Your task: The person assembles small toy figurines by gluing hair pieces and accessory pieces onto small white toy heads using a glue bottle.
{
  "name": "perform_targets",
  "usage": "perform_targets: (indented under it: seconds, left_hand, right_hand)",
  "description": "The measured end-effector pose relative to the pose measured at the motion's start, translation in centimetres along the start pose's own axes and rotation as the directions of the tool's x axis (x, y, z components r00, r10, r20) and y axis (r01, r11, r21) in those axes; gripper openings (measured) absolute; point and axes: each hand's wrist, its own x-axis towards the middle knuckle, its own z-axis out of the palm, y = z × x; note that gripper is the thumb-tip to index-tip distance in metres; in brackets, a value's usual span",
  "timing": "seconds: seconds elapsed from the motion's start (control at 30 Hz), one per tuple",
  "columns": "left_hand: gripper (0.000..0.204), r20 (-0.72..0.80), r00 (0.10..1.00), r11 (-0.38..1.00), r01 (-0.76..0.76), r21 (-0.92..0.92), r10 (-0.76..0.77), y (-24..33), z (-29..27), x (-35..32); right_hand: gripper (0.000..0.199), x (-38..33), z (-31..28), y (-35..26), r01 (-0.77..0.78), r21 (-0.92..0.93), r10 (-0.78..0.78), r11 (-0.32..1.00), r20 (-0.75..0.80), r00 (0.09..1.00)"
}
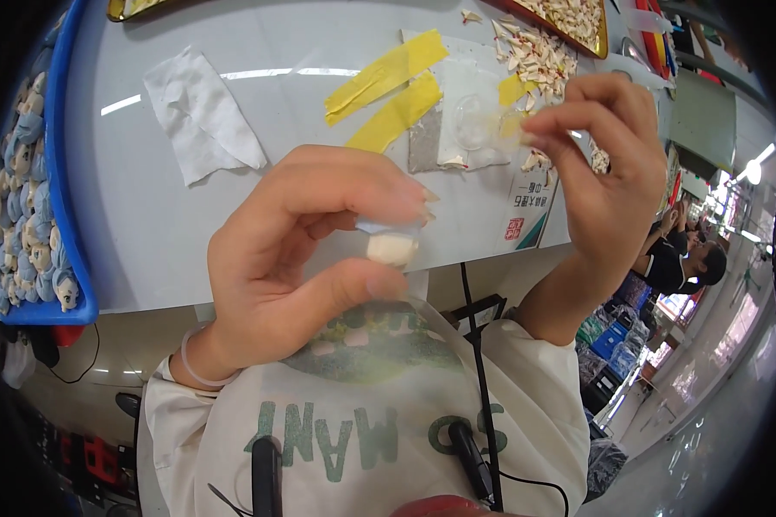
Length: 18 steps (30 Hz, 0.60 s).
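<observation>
Between the thumb and fingers of my left hand (pixel 276 250) is a small figurine head (pixel 392 248), cream with a light blue top. My right hand (pixel 616 146) is raised over the right side of the table, thumb and index finger pinched. Whatever sits in that pinch is too small or blurred to make out. Just left of those fingertips lies a clear round dish (pixel 472 122) on a white and grey pad (pixel 427 138). Small cream pieces with red tips (pixel 539 60) are heaped beyond my right hand.
At the far left stands a blue tray (pixel 71 215) full of similar heads. A white cloth (pixel 203 116) and yellow tape strips (pixel 388 76) lie on the table. A gold-rimmed red tray (pixel 601 47) holds more cream pieces. Another person (pixel 677 258) is at the right.
</observation>
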Motion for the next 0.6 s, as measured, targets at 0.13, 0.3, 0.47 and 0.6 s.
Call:
perform_targets:
  seconds: [0.13,0.3,0.47,0.6]
  left_hand:
    - [0.038,0.038,0.999,0.996,-0.004,0.094,0.001,0.3,-0.3,0.2]
    - [0.041,-0.011,1.0,0.998,-0.017,-0.055,0.017,-0.1,-0.1,0.0]
    - [0.045,-0.013,1.0,0.997,-0.004,-0.079,0.003,0.0,0.0,0.0]
    - [0.046,-0.014,0.999,0.999,-0.043,-0.007,0.043,0.0,-0.2,-0.1]
  right_hand:
    - [0.017,0.0,0.7,-0.8,-0.014,0.002,0.014,1.0,-0.028,1.0]
    - [0.016,-0.6,1.0,-0.1,-0.051,0.015,0.053,0.999,-0.102,0.993]
    - [0.018,-2.4,0.7,-2.5,-0.118,0.508,0.201,0.853,-0.112,0.973]
    - [0.02,-2.4,2.1,-3.8,-0.004,0.759,0.059,0.652,-0.046,0.997]
